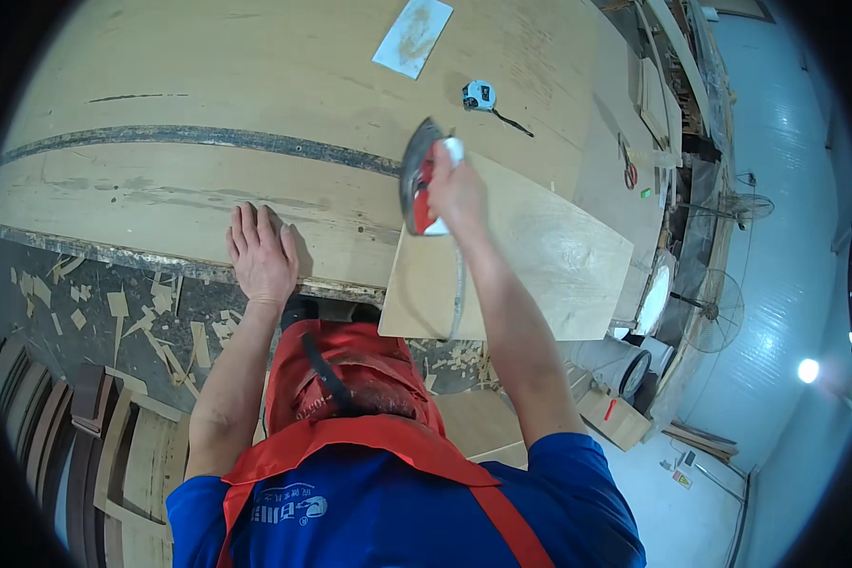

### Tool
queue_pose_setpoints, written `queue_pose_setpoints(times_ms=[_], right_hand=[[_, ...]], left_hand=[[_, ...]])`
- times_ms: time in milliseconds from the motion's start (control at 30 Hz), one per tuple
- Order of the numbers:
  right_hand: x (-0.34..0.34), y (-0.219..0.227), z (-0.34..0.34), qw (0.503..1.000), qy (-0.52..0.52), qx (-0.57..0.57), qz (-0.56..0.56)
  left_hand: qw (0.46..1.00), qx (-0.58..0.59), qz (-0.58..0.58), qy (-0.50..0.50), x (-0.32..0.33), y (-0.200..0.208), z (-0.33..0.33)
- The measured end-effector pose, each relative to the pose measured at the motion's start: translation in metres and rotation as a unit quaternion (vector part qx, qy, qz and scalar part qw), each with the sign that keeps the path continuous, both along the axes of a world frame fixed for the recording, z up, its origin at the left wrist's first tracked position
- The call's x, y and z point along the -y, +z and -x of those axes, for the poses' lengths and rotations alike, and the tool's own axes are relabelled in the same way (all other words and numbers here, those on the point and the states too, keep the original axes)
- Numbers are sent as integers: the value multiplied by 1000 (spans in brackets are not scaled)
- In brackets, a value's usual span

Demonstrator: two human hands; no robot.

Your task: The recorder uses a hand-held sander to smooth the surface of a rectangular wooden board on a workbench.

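My right hand (456,199) is wrapped round the handle of a red and white electric iron (413,185). The iron is tipped on edge, its dark soleplate turned toward the left, at the far left corner of a pale wooden panel (549,265). Whether it touches the panel cannot be made out. A light cord-like strip (459,293) runs below the iron across the panel to its near edge. My left hand (262,256) lies flat on the wooden worktable (161,204) near its front edge, fingers stretched out and holding nothing.
A dark curved band (199,137) crosses the table. Farther back lie a stained white sheet (413,38) and a tape measure (480,95); red-handled scissors (630,172) are at the right. Wood offcuts (166,322) litter the floor. Fans (715,308) stand at the right.
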State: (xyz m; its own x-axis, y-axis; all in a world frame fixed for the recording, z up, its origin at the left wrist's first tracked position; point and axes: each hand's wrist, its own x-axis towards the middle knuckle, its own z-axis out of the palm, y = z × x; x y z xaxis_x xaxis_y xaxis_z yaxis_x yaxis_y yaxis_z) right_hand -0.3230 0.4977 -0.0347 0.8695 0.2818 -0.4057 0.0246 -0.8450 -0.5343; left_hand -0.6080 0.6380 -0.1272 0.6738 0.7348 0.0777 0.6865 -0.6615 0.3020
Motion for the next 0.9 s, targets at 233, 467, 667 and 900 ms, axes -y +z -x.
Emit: queue_pose_setpoints(times_ms=[233, 467, 667, 900], right_hand=[[2, -21, -20, 991, 106, 72, 29], [-20, 24, -47, 988, 136, -2, 71], [32, 26, 71, 974, 198, 37, 103], [87, 31, 184, 980, 178, -23, 81]], left_hand=[[1000, 7, 3, -3, -1, -7, 1], [1000, 5, -11, -5, 0, -11, 3], [1000, 1, -22, -2, 1, -13, 7], [999, 4, -37, -10, 2, -20, 0]])
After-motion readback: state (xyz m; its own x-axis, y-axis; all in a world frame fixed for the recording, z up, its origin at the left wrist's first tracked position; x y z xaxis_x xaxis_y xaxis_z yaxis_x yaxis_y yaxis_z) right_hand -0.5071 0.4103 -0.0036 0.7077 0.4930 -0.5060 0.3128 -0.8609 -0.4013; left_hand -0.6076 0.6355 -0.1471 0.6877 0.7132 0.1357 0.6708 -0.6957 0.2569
